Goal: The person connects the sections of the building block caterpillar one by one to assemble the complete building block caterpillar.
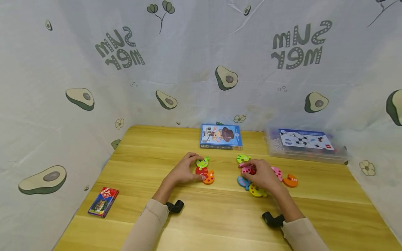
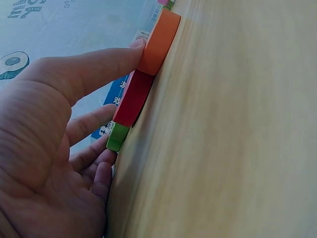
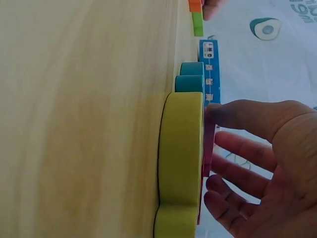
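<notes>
My left hand [image 1: 185, 170] is gripping a little joined row, fingers at the smiley green piece [image 1: 202, 162], thumb touching the orange number 3 piece [image 1: 208, 178], with the red piece [image 1: 200, 170] sitting between them; my right hand [image 1: 263, 173] is pinching a pink piece [image 1: 246, 169], and a lime piece [image 1: 242, 158] is lying just beyond it; a blue piece [image 1: 243, 182] and a yellow piece [image 1: 256, 190] are sitting nearer me, while the orange number 10 piece [image 1: 290, 181] is hanging out to the right; a blue box [image 1: 221, 135] and a clear plastic case [image 1: 301, 156] are lying at the back of the table [image 1: 226, 216].
</notes>
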`<state>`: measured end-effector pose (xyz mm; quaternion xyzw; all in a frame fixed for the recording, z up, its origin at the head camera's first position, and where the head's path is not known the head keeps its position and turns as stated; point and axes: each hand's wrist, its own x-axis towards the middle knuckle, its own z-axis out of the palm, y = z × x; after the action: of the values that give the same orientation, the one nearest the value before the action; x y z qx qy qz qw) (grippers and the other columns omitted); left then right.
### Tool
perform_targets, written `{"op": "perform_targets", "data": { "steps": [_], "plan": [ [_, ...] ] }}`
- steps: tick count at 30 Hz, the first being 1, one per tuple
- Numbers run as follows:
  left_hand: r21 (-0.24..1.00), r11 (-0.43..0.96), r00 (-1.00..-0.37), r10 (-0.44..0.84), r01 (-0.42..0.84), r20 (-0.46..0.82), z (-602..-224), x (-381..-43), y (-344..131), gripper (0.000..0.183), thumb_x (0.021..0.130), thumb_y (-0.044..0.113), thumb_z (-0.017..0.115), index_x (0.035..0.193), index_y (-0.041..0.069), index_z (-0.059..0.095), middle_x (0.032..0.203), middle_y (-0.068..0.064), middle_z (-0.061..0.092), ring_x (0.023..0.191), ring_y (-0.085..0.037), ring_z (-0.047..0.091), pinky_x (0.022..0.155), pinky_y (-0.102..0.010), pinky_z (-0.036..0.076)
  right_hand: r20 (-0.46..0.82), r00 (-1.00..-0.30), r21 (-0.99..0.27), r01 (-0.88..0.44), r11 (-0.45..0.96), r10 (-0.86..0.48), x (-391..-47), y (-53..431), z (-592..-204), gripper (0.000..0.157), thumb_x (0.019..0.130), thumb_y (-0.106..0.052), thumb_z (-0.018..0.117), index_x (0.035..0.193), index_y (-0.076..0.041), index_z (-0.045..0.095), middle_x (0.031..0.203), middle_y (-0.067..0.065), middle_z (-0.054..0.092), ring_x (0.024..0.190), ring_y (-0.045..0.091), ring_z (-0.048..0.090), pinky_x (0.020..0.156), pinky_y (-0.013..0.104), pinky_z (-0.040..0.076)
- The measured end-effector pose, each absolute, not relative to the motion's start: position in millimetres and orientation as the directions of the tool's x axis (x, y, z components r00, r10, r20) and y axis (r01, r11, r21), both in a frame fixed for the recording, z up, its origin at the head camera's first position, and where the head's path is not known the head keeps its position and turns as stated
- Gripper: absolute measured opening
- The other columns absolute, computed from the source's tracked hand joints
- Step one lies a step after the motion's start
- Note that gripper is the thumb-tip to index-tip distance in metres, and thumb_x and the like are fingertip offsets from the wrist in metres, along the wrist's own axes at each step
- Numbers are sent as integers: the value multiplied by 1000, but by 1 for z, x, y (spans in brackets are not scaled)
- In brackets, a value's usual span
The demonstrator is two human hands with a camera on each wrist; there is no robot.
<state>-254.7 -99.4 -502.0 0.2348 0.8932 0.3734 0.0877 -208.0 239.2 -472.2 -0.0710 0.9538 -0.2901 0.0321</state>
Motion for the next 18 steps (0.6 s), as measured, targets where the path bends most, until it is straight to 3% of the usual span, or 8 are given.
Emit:
{"op": "perform_targets", "data": {
  "steps": [4,10,18],
  "plan": [
    [710,610,-875,484,351,16,-501,-255,-100,74,78,38,89,143,21,59,153,-6,43,144,-32,43,120,-55,38,-1,-988,-560,-129,818,-156,-207,237,-469,40,92,-28,77,126,-7,71,125,18,67,110,34,59,98,55,54],
    [707,614,-876,482,351,17,-502,-256,-100,74,77,42,88,142,22,59,154,-5,42,145,-32,42,120,-55,38,67,-979,-574,-194,796,-191,-206,227,-463,38,92,-23,77,127,-8,70,119,15,70,99,29,64,83,44,61],
    [711,610,-876,481,350,19,-503,-256,-100,73,77,43,88,142,23,59,154,-5,42,145,-32,41,120,-56,38,89,-959,-602,-267,753,-269,-207,206,-462,34,92,-16,77,125,-13,72,112,7,73,95,22,63,77,33,56]
  ]
}}
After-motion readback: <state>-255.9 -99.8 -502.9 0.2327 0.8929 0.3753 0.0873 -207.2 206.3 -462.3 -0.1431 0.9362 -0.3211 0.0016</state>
